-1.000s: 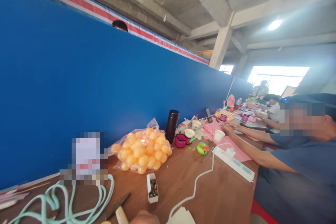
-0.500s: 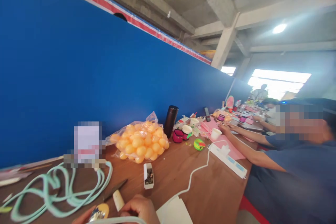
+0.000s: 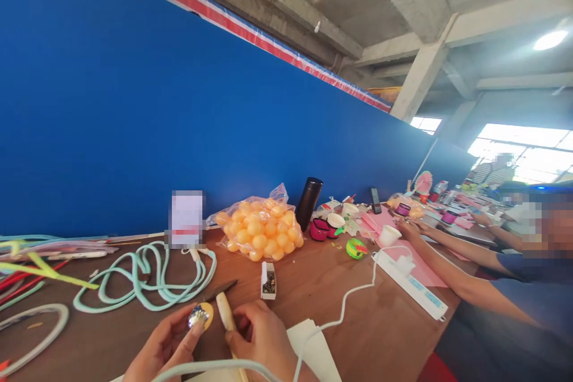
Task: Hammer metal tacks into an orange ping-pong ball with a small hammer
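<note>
Low in the view, my left hand (image 3: 165, 343) pinches a small round yellow-orange piece (image 3: 207, 315) with a shiny silver part (image 3: 197, 316) on its face. To its right, my right hand (image 3: 264, 337) is closed around a pale wooden handle (image 3: 225, 309), which slants up and to the left. A dark pointed metal piece (image 3: 222, 290) lies at the handle's upper end; whether the two are joined I cannot tell. A pale cord (image 3: 210, 365) crosses in front of both hands. Just beyond my right hand stands a small white box (image 3: 268, 280) of little metal bits.
A clear bag of orange balls (image 3: 264, 233) and a black bottle (image 3: 310, 203) stand by the blue partition (image 3: 134, 101). Coiled mint cord (image 3: 147, 280) lies left. White paper (image 3: 313, 340) and a power strip (image 3: 409, 283) are right, near a co-worker's arm (image 3: 474, 280).
The view has shifted left and down, so both hands and more of the table's left side show. My left hand still holds the yellow piece, my right hand the handle.
</note>
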`<state>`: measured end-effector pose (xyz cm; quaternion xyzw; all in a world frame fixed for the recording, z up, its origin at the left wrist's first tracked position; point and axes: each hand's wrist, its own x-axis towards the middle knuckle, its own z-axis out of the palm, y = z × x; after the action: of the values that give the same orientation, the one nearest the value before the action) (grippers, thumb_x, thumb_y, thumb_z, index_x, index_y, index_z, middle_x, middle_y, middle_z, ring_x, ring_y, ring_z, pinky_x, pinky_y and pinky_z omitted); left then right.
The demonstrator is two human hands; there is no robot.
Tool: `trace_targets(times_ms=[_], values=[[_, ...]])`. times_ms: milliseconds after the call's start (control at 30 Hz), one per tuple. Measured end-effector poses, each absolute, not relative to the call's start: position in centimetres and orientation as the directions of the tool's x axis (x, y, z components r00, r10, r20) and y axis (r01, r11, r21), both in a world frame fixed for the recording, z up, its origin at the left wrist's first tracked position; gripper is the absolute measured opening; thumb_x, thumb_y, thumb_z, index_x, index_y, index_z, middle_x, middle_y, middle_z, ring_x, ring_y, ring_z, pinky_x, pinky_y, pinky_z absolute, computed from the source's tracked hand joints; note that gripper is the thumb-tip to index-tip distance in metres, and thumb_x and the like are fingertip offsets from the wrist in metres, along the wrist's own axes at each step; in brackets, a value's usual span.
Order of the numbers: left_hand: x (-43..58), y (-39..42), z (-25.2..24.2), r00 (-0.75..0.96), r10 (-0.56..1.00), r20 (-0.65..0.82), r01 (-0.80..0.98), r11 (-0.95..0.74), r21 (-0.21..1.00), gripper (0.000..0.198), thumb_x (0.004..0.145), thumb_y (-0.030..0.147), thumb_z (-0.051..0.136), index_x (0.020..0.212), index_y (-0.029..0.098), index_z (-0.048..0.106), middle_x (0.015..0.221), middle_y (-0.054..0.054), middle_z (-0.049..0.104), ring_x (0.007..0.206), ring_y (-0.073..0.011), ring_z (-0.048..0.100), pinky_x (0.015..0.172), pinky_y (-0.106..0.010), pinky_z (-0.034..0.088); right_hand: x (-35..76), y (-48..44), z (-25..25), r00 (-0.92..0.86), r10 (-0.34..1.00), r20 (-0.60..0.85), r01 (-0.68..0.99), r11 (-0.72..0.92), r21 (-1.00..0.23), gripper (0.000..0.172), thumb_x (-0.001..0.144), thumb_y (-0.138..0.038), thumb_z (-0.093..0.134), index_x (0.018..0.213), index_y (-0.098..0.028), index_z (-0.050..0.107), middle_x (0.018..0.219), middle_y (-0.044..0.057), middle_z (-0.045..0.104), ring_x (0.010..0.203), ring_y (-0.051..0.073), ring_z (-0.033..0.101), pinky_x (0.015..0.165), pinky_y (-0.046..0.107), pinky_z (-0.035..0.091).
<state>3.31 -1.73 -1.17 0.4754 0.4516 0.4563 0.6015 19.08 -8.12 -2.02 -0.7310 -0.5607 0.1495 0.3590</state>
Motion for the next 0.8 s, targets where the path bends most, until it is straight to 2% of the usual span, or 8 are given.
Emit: trace_targets(times_ms=[67,167,267,400,467,533,667,800], values=[[3.4,-2.0,-1.0,0.155,0.981,-0.119,-0.087,0.133,0.987,0.052,0.058,0.053,0.070,0.098,0.019,0.063,0.093,-0.006,0.071,0.076,-0.0206,0.065,0.053,-0.022,0.050,19.1,-8.3,-2.0,0.319,0.932,0.170,0.726,-0.125,-0.676,0.026,0.064,-0.026,0.069,0.090,-0.026,0.067,0.078,-0.001,0.060,0.061,0.014,0.055,0.055,0.023,0.037],[3.4,-1.8,-0.8,0.194,0.976,-0.095,-0.041,0.104,0.994,0.056,0.055,0.054,0.070,0.095,0.015,0.063,0.087,-0.009,0.071,0.056,-0.0159,0.059,0.045,-0.023,0.046,19.1,-8.3,-2.1,0.298,0.944,0.141,0.767,-0.149,-0.625,0.038,0.055,-0.026,0.075,0.092,-0.027,0.065,0.079,-0.002,0.058,0.060,0.014,0.054,0.054,0.023,0.035],[3.2,-1.4,-0.9,0.182,0.980,-0.086,-0.051,0.097,0.994,0.056,0.056,0.055,0.069,0.094,0.015,0.063,0.085,-0.009,0.070,0.060,-0.0170,0.060,0.045,-0.022,0.046,19.0,-8.2,-2.1,0.297,0.946,0.129,0.788,-0.167,-0.593,0.037,0.054,-0.021,0.072,0.090,-0.026,0.065,0.078,-0.001,0.058,0.062,0.016,0.054,0.055,0.023,0.035],[3.3,-1.3,-1.4,0.214,0.974,-0.080,-0.064,0.096,0.993,0.054,0.057,0.052,0.070,0.096,0.015,0.063,0.080,-0.006,0.070,0.052,-0.0135,0.055,0.044,-0.023,0.045,19.0,-8.0,-2.3,0.337,0.932,0.132,0.737,-0.174,-0.653,0.032,0.057,-0.013,0.061,0.086,-0.025,0.067,0.073,0.000,0.059,0.062,0.017,0.055,0.057,0.024,0.036],[3.5,-1.5,-1.6,0.217,0.974,-0.064,-0.082,0.084,0.993,0.051,0.060,0.050,0.069,0.096,0.015,0.062,0.080,-0.006,0.069,0.056,-0.0146,0.056,0.044,-0.022,0.045,19.1,-7.8,-2.6,0.343,0.933,0.112,0.702,-0.176,-0.690,0.031,0.060,-0.014,0.058,0.089,-0.023,0.067,0.072,0.001,0.061,0.060,0.017,0.056,0.056,0.025,0.037],[3.6,-1.7,-1.6,0.158,0.987,-0.034,-0.112,0.052,0.992,0.048,0.063,0.049,0.067,0.097,0.016,0.062,0.076,-0.004,0.067,0.054,-0.0129,0.054,0.044,-0.021,0.043,19.3,-7.5,-3.0,0.324,0.943,0.073,0.646,-0.164,-0.746,0.031,0.065,-0.017,0.055,0.094,-0.020,0.065,0.070,0.002,0.063,0.059,0.018,0.057,0.055,0.025,0.040],[3.4,-1.9,-1.1,0.230,0.972,-0.054,-0.139,0.087,0.986,0.043,0.069,0.043,0.065,0.101,0.015,0.059,0.084,-0.005,0.065,0.052,-0.0094,0.052,0.045,-0.020,0.043,19.7,-7.0,-3.5,0.256,0.967,-0.012,0.489,-0.140,-0.861,0.026,0.071,-0.024,0.049,0.091,-0.018,0.064,0.069,0.002,0.067,0.064,0.019,0.061,0.057,0.025,0.044],[3.0,-1.6,-0.7,0.237,0.963,-0.125,-0.194,0.173,0.966,0.043,0.071,0.045,0.063,0.103,0.016,0.058,0.083,-0.004,0.061,0.051,-0.0090,0.051,0.034,-0.017,0.035,19.8,-7.2,-2.7,0.256,0.950,-0.180,0.116,-0.215,-0.970,0.010,0.067,-0.029,0.054,0.070,-0.021,0.060,0.051,-0.005,0.052,0.038,0.010,0.041,0.037,0.021,0.030]])
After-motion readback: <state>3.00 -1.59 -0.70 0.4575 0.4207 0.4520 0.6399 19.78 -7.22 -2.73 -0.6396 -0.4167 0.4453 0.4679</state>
